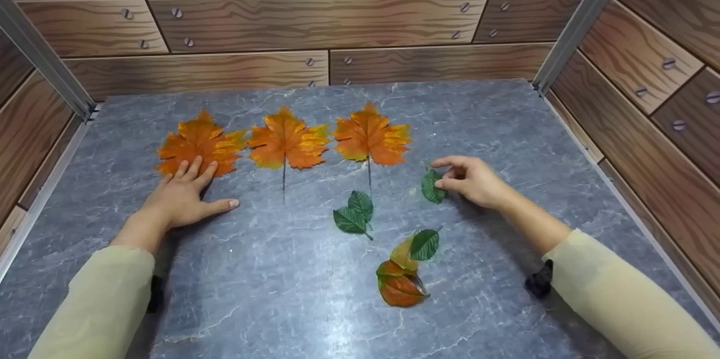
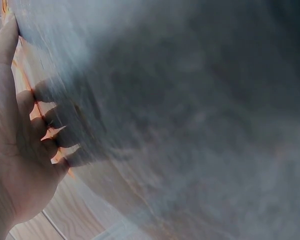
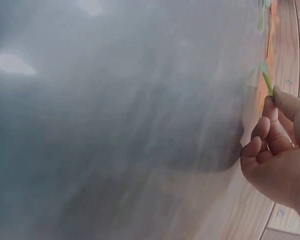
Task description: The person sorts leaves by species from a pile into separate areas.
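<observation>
On a grey table (image 1: 270, 303), a person's left hand (image 1: 179, 200) rests spread fingers on the leftmost orange leaf (image 1: 198, 138); well apart, the right hand (image 1: 475, 182) pinches a green leaf (image 1: 431, 189).

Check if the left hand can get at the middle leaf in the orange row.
Probably yes. The left hand rests on the leftmost leaf, next in the row; nothing visible covers the middle leaf or stands in the way.

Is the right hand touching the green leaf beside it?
Touching: the right wrist view shows the right hand pinching the green leaf between its fingers.
</observation>
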{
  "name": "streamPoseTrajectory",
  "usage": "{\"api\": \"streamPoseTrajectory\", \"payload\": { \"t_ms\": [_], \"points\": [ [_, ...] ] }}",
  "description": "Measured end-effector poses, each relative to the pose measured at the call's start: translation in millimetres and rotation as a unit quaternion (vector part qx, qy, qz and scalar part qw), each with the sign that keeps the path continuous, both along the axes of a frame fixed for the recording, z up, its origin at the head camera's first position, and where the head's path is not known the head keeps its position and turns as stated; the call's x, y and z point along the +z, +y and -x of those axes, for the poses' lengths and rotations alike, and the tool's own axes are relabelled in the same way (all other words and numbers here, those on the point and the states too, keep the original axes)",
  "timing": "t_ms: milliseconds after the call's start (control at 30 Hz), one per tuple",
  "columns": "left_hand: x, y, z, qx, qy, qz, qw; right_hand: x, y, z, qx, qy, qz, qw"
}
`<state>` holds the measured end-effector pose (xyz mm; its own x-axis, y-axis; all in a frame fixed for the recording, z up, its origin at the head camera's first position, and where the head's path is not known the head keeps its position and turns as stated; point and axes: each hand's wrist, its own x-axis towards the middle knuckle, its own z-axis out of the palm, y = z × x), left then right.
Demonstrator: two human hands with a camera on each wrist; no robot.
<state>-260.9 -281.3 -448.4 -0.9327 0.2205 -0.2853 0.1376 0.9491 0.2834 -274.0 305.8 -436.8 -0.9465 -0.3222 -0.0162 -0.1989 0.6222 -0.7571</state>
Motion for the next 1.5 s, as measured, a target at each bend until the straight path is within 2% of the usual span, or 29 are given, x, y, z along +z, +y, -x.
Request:
{"api": "streamPoseTrajectory", "payload": {
  "t_ms": [533,933,1133,1233,1333,1500],
  "points": [
    [-1.6,-3.9,-3.5,-0.002,0.003,-0.003,1.0000,-1.5,5,2.1,-0.003,0.000,-0.009,1.0000],
    [3.0,1.3,-2.1,0.001,-0.003,-0.004,1.0000,-2.2,8,1.5,-0.021,0.010,-0.032,0.9992],
    [1.9,3.3,-1.6,-0.003,-0.001,-0.004,1.0000,1.9,15,-7.6,-0.046,0.049,-0.049,0.9965],
    [1.4,2.9,-1.2,-0.007,0.002,-0.003,1.0000,4.4,20,-16.0,-0.029,0.083,-0.065,0.9940],
    [1.0,1.6,-0.5,-0.008,0.004,-0.001,1.0000,6.6,25,-25.7,0.015,0.115,-0.092,0.9890],
    [1.6,0.1,-0.6,-0.004,0.001,-0.001,1.0000,7.4,29,-41.7,0.091,0.140,-0.164,0.9723]
  ]
}}
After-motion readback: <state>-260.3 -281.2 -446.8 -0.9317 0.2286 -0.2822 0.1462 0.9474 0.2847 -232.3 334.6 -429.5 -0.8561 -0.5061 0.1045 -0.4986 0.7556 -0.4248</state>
